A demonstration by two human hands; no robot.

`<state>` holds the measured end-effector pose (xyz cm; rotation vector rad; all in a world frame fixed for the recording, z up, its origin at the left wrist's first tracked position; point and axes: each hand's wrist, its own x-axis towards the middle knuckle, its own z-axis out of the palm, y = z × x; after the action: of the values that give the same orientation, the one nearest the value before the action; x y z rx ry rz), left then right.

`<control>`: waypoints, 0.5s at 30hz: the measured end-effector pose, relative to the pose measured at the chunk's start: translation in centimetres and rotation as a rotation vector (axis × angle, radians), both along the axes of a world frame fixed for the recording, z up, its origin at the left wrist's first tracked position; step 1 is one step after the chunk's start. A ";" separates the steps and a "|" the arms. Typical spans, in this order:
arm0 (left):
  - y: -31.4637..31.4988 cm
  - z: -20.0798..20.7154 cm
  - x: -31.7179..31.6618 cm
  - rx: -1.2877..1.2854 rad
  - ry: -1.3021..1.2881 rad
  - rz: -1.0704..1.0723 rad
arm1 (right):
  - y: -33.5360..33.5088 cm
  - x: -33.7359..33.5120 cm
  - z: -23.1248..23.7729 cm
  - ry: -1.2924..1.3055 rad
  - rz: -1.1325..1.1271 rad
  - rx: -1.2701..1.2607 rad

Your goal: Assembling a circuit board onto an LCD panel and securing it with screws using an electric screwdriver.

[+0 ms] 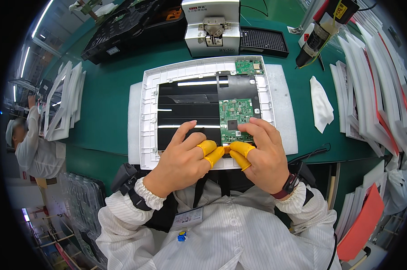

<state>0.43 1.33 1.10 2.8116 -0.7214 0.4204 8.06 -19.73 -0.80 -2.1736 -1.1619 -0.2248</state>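
Observation:
A white plastic frame (147, 112) lies in front of me with a black panel (187, 114) inside it. On the panel's right part sits a green circuit board (241, 110), and a smaller green board (248, 67) is at the frame's upper right corner. Yellow finger cots cover the thumb and index finger of each hand. My left hand (183, 155) and my right hand (266, 157) are closed, their covered fingertips meeting at the main board's lower edge. Between them shows a small orange flex cable (227, 149), partly hidden by the fingers.
White foam (286, 112) lies under the frame on the green table. Beyond stand a silver screw feeder (212, 29), a black tray (264, 40) and a black case (122, 36). An electric screwdriver (316, 42) hangs at upper right above a white cloth (320, 103). Foam-lined panels (370, 85) stand right.

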 end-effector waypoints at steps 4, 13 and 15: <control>0.2 0.0 0.0 0.024 0.018 -0.016 | 0.1 0.0 0.0 -0.001 -0.008 0.016; 0.0 -0.1 0.2 -0.015 0.000 0.015 | 0.2 0.0 -0.2 -0.032 0.005 0.019; 0.0 -0.1 0.2 -0.030 -0.008 0.015 | 0.3 0.1 -0.2 -0.035 0.020 0.017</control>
<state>0.61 1.29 1.01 2.7906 -0.6899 0.4411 8.16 -19.47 -0.98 -2.1503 -1.1965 -0.2643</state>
